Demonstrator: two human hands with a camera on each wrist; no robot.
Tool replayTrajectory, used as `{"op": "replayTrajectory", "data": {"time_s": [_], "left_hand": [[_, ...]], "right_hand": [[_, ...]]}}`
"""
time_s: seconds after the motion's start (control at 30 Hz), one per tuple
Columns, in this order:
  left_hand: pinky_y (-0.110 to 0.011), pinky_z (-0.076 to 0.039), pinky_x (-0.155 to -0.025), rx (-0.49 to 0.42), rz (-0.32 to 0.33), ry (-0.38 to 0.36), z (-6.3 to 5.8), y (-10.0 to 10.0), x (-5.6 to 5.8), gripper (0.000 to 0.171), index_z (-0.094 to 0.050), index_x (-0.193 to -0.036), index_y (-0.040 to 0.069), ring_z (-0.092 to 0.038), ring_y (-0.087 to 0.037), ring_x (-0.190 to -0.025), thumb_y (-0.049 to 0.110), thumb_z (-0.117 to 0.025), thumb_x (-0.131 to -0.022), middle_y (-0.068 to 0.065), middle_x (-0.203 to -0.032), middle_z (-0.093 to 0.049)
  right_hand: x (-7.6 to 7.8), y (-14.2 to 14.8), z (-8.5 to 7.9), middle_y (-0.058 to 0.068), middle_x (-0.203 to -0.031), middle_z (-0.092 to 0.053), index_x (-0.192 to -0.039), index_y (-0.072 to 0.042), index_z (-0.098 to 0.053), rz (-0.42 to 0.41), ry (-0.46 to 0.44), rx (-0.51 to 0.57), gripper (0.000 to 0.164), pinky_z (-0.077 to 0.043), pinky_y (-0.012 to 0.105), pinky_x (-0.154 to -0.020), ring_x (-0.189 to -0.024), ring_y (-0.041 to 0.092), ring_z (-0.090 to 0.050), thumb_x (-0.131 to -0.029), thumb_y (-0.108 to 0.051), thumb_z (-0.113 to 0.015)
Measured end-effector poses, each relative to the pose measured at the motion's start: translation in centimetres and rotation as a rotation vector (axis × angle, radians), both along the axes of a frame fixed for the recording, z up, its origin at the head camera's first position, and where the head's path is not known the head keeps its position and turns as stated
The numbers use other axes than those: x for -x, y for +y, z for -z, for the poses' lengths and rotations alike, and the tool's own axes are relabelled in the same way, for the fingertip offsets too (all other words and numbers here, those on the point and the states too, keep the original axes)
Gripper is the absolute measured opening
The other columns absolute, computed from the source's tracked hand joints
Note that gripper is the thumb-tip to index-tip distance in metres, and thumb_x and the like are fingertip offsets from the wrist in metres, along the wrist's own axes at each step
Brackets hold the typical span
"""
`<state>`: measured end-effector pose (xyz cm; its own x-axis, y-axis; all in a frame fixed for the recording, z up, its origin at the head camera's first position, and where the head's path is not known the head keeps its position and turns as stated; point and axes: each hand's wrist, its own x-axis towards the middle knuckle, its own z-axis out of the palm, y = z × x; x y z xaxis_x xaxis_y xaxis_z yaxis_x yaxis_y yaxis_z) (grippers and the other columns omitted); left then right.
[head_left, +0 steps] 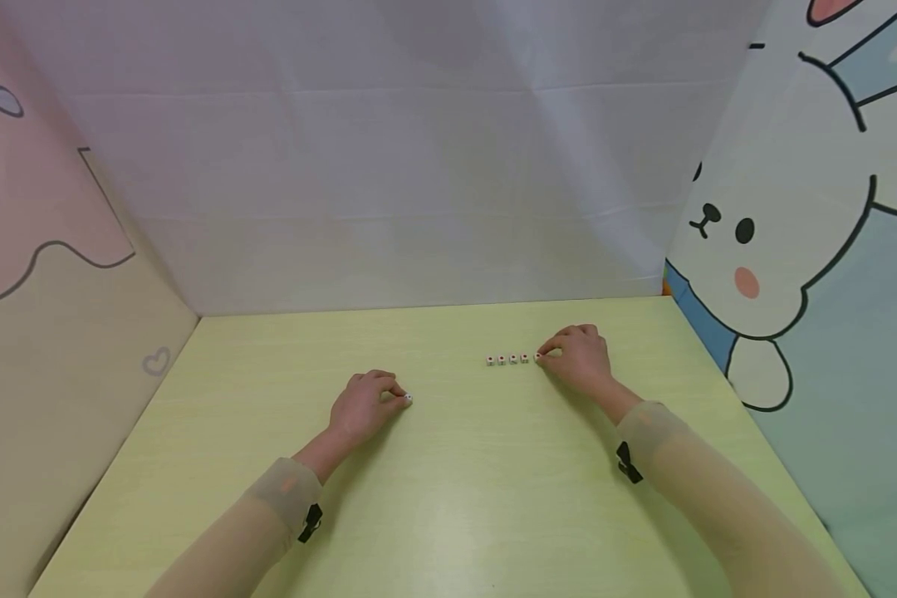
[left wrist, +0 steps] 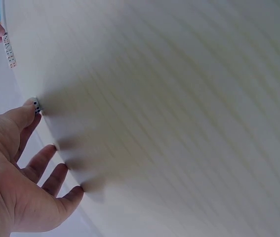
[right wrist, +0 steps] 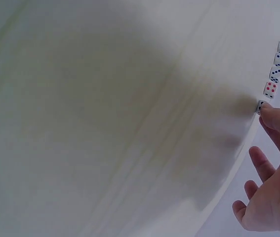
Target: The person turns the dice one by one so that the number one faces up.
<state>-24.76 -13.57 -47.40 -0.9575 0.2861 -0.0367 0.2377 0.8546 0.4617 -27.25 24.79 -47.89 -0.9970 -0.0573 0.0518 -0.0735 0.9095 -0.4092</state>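
Note:
Between thumb and forefinger, my left hand [head_left: 365, 407] pinches a small white die [left wrist: 36, 105] with dark pips, down at the tabletop left of centre. In the left wrist view its other fingertips touch the table. Farther right, my right hand [head_left: 581, 359] pinches another white die [right wrist: 260, 106] at the right end of a short row. The rest of that row, several white dice [head_left: 502, 360] spaced slightly apart, runs leftward from it. One die in the row [right wrist: 270, 89] shows red pips on a visible face; the others there show dark blue pips.
The pale yellow-green table [head_left: 448, 482] carries the dice. A white cloth wall [head_left: 419, 183] rises at its back edge. Printed panels flank it: a pink and cream one [head_left: 60, 349] on the left, a cartoon rabbit panel [head_left: 830, 465] on the right.

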Motion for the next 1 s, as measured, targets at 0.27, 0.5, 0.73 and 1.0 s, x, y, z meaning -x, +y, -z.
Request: {"op": "replayTrajectory", "data": {"time_s": [0.27, 0.5, 0.73, 1.0], "left_hand": [[-0.053, -0.050, -0.098, 0.004, 0.003, -0.001, -0.06, -0.06, -0.01, 0.016, -0.079, -0.098, 0.021, -0.051, -0.039, -0.130, 0.036, -0.074, -0.095, -0.010, -0.140, -0.061], [-0.053, -0.050, -0.098, 0.003, 0.000, -0.004, 0.04, -0.11, 0.10, 0.016, -0.079, -0.098, 0.021, -0.051, -0.039, -0.130, 0.036, -0.075, -0.095, -0.009, -0.140, -0.061], [-0.053, -0.050, -0.097, 0.025, 0.008, 0.006, 0.00, -0.24, 0.14, 0.016, -0.079, -0.099, 0.022, -0.052, -0.039, -0.129, 0.037, -0.075, -0.095, -0.010, -0.140, -0.061], [-0.053, -0.050, -0.098, 0.061, 0.024, 0.042, 0.26, -0.45, 0.09, 0.018, -0.079, -0.099, 0.022, -0.053, -0.038, -0.128, 0.039, -0.075, -0.095, -0.008, -0.137, -0.063]], "right_hand": [[0.15, -0.05, 0.00, 0.016, -0.127, -0.065, -0.105, -0.018, -0.082, -0.007, 0.003, -0.007, 0.020, -0.033, 0.066, -0.102, -0.131, 0.046, -0.039, -0.096, -0.033, -0.073], [0.28, -0.11, -0.07, 0.016, -0.126, -0.065, -0.105, -0.018, -0.081, -0.028, 0.003, -0.018, 0.019, -0.033, 0.065, -0.103, -0.130, 0.045, -0.039, -0.096, -0.032, -0.073], [0.48, -0.01, 0.03, 0.017, -0.125, -0.065, -0.105, -0.017, -0.081, -0.045, -0.005, -0.016, 0.018, -0.033, 0.065, -0.104, -0.130, 0.046, -0.040, -0.096, -0.030, -0.074], [0.66, 0.21, 0.17, 0.015, -0.123, -0.065, -0.105, -0.018, -0.082, -0.052, -0.008, -0.020, 0.017, -0.033, 0.063, -0.104, -0.130, 0.044, -0.040, -0.096, -0.030, -0.074]]}}
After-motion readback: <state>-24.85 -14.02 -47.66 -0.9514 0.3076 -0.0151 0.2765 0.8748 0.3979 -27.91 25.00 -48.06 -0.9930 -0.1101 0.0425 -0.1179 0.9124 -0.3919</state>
